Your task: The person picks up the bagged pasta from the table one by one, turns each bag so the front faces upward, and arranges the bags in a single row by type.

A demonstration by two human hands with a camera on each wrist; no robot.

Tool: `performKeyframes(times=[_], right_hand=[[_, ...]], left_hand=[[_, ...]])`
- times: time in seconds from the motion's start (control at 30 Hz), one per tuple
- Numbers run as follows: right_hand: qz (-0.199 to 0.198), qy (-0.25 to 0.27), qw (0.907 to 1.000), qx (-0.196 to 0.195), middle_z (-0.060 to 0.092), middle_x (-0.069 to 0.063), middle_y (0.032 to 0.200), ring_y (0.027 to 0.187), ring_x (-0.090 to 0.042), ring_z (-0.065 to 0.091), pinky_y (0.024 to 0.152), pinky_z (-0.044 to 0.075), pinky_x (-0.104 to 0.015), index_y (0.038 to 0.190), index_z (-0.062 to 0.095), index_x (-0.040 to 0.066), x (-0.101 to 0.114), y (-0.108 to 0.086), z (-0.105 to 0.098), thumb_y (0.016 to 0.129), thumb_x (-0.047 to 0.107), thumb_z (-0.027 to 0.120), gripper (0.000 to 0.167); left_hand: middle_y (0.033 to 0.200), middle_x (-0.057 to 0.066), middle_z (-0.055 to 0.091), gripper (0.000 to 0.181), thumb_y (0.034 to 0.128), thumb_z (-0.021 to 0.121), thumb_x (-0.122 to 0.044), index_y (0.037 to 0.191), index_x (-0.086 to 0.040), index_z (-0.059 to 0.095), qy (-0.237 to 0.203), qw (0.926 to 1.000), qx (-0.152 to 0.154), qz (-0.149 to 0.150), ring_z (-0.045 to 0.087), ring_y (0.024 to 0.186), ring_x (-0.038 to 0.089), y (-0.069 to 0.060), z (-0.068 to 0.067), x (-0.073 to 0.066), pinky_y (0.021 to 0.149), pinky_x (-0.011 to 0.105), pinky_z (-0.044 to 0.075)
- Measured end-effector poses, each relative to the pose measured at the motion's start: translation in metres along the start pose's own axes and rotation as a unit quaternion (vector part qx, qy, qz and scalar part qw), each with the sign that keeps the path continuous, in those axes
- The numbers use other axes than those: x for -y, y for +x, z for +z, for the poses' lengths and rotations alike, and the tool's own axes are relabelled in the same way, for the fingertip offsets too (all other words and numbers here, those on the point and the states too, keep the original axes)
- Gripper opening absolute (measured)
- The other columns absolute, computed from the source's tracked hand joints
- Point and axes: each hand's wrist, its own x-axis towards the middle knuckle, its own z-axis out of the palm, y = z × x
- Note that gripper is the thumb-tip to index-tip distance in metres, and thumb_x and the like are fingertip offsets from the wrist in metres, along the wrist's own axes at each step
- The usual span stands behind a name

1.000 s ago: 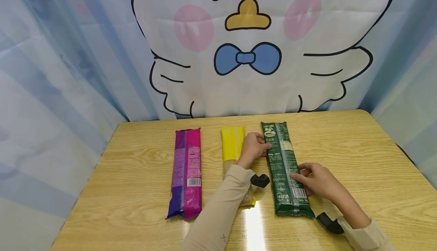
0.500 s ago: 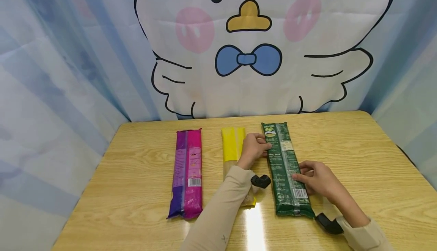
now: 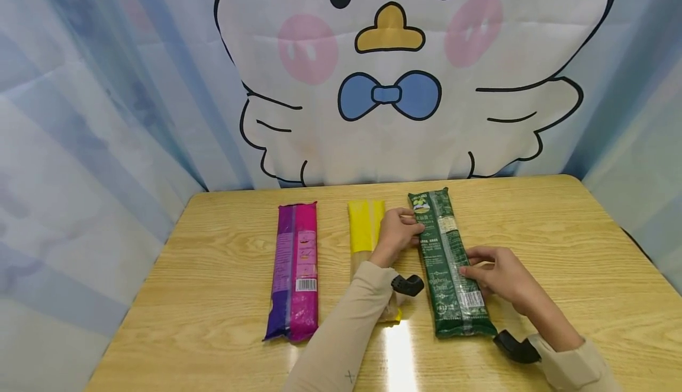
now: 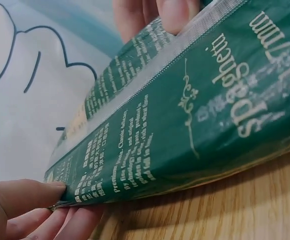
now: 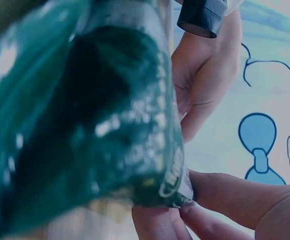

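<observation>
A green spaghetti packet [image 3: 450, 267] lies slanted at the right of the other packs in the head view, its printed side with a clear seam facing up. My left hand [image 3: 396, 235] pinches its left edge near the far end, thumb on top. My right hand [image 3: 503, 276] grips the right edge lower down, thumb on the face. In the left wrist view the packet [image 4: 170, 115] stands tilted, one long edge above the wood, with left fingers [image 4: 80, 220] beneath it. The right wrist view shows the packet [image 5: 100, 110] close up and blurred, with the right thumb [image 5: 230, 195] at its edge.
A yellow-topped pack [image 3: 364, 226] lies left of the green one, partly hidden under my left forearm. Further left is a pink and purple pack [image 3: 295, 273]. The wooden table [image 3: 213, 297] ends at a printed curtain [image 3: 394, 149] behind.
My right hand has risen slightly, and the green packet's right side has tipped up a little with it. My left hand stays at the left edge. The head view has shifted slightly.
</observation>
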Motion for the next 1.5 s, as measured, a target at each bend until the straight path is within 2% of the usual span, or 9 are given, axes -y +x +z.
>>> performKeyframes(times=[0.13, 0.4, 0.6, 0.9, 1.07, 1.17, 1.3, 1.4, 1.5], right_hand=[[-0.02, -0.014, 0.9997, -0.008, 0.059, -0.031, 0.123, 0.082, -0.019, 0.063, 0.061, 0.057, -0.035, 0.139, 0.043, -0.016, 0.005, -0.002, -0.002, 0.097, 0.015, 0.065, 0.056], [-0.044, -0.045, 0.9977, -0.024, 0.064, -0.028, 0.116, 0.088, -0.023, 0.068, 0.061, 0.058, -0.034, 0.135, 0.049, -0.015, 0.015, -0.008, -0.006, 0.094, 0.015, 0.067, 0.053], [-0.07, -0.084, 0.9933, -0.038, 0.064, -0.029, 0.115, 0.085, -0.023, 0.068, 0.059, 0.058, -0.032, 0.133, 0.052, -0.014, 0.023, -0.009, -0.002, 0.094, 0.011, 0.067, 0.048], [-0.098, -0.134, 0.9845, -0.056, 0.067, -0.029, 0.113, 0.085, -0.027, 0.069, 0.056, 0.057, -0.028, 0.127, 0.059, -0.013, 0.035, -0.009, 0.003, 0.092, 0.008, 0.066, 0.041], [-0.106, -0.156, 0.9805, -0.053, 0.067, -0.029, 0.113, 0.083, -0.027, 0.07, 0.057, 0.058, -0.03, 0.124, 0.061, -0.013, 0.038, -0.01, 0.004, 0.092, 0.007, 0.067, 0.039], [-0.114, -0.169, 0.9774, -0.057, 0.068, -0.029, 0.113, 0.082, -0.027, 0.071, 0.058, 0.058, -0.033, 0.123, 0.062, -0.013, 0.039, -0.01, 0.004, 0.091, 0.009, 0.069, 0.038], [-0.112, -0.168, 0.9775, -0.059, 0.068, -0.028, 0.113, 0.083, -0.028, 0.071, 0.06, 0.059, -0.035, 0.122, 0.064, -0.011, 0.041, -0.011, 0.005, 0.091, 0.01, 0.069, 0.038], [-0.108, -0.164, 0.9786, -0.062, 0.068, -0.027, 0.113, 0.084, -0.028, 0.071, 0.063, 0.06, -0.036, 0.121, 0.065, -0.009, 0.041, -0.013, 0.007, 0.091, 0.009, 0.069, 0.036], [-0.101, -0.16, 0.9799, -0.064, 0.069, -0.025, 0.112, 0.084, -0.027, 0.071, 0.064, 0.06, -0.037, 0.12, 0.066, -0.007, 0.042, -0.015, 0.008, 0.091, 0.01, 0.069, 0.034]], left_hand=[[0.107, 0.009, 0.066, 0.046, 0.0886, 0.075, -0.012, 0.131, -0.003, 0.06, -0.012, 0.9998, 0.019, 0.003, 0.069, 0.067, 0.024, -0.002, -0.001, -0.002, 0.071, 0.04, 0.062], [0.126, 0.018, 0.059, 0.069, 0.0873, 0.077, -0.029, 0.142, 0.0, 0.047, -0.037, 0.9973, 0.062, 0.013, 0.068, 0.074, 0.029, -0.006, -0.001, -0.006, 0.081, 0.049, 0.059], [0.124, 0.016, 0.057, 0.072, 0.0838, 0.08, -0.032, 0.142, -0.004, 0.048, -0.047, 0.9979, 0.045, 0.0, 0.065, 0.086, 0.024, -0.012, 0.003, -0.01, 0.076, 0.049, 0.06], [0.124, 0.016, 0.056, 0.091, 0.0755, 0.085, -0.041, 0.144, 0.0, 0.042, -0.024, 0.9997, 0.008, -0.007, 0.05, 0.059, 0.022, -0.018, 0.012, -0.016, 0.065, 0.048, 0.058], [0.115, 0.019, 0.057, 0.091, 0.074, 0.086, -0.042, 0.143, -0.001, 0.043, -0.011, 0.9995, -0.004, -0.03, 0.039, 0.054, 0.019, -0.02, 0.016, -0.016, 0.05, 0.036, 0.041], [0.119, 0.019, 0.058, 0.089, 0.0738, 0.087, -0.039, 0.142, -0.002, 0.045, -0.017, 0.9994, -0.013, -0.027, 0.047, 0.065, 0.016, -0.019, 0.019, -0.015, 0.057, 0.035, 0.049], [0.128, 0.016, 0.058, 0.079, 0.073, 0.087, -0.025, 0.138, 0.0, 0.05, -0.045, 0.9984, -0.034, -0.007, 0.06, 0.099, 0.02, -0.017, 0.02, -0.015, 0.084, 0.042, 0.058], [0.122, 0.014, 0.062, 0.073, 0.072, 0.086, -0.017, 0.135, 0.0, 0.053, -0.055, 0.9977, -0.04, -0.002, 0.062, 0.095, 0.023, -0.016, 0.02, -0.015, 0.08, 0.042, 0.058], [0.116, 0.012, 0.065, 0.069, 0.0722, 0.084, -0.013, 0.133, -0.001, 0.055, -0.06, 0.9974, -0.039, -0.004, 0.061, 0.078, 0.018, -0.017, 0.02, -0.016, 0.062, 0.033, 0.055]])
